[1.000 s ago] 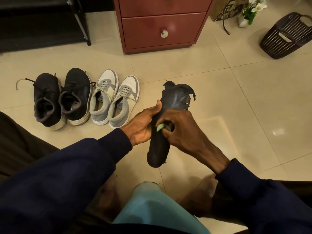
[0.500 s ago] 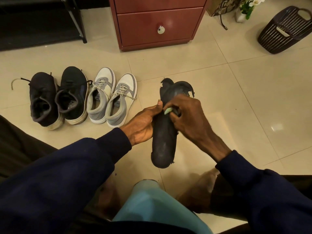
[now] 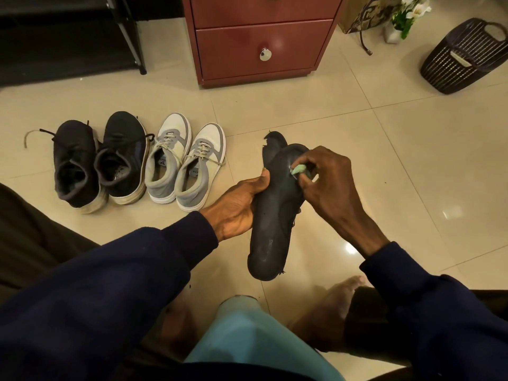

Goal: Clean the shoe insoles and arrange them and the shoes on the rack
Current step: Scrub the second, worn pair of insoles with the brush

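Note:
My left hand (image 3: 237,206) grips a worn black insole (image 3: 275,215) by its left edge, holding it above the floor with the frayed toe end pointing away. A second dark insole tip (image 3: 273,143) shows behind it. My right hand (image 3: 328,178) pinches a small light-green wipe (image 3: 299,169) and presses it on the insole's toe part. On the tiles to the left stand a pair of black sneakers (image 3: 96,163) and a pair of grey-and-white sneakers (image 3: 185,160), toes pointing away.
A black shoe rack (image 3: 129,34) stands at the far left, a red-brown drawer cabinet (image 3: 258,42) beside it. A dark slatted basket (image 3: 464,56) and a flower pot (image 3: 398,26) sit at the far right. A light-blue object (image 3: 247,334) lies between my bare feet.
My right hand has slid the green wipe from the insole's middle up to its toe end. The left hand keeps the same grip on the insole.

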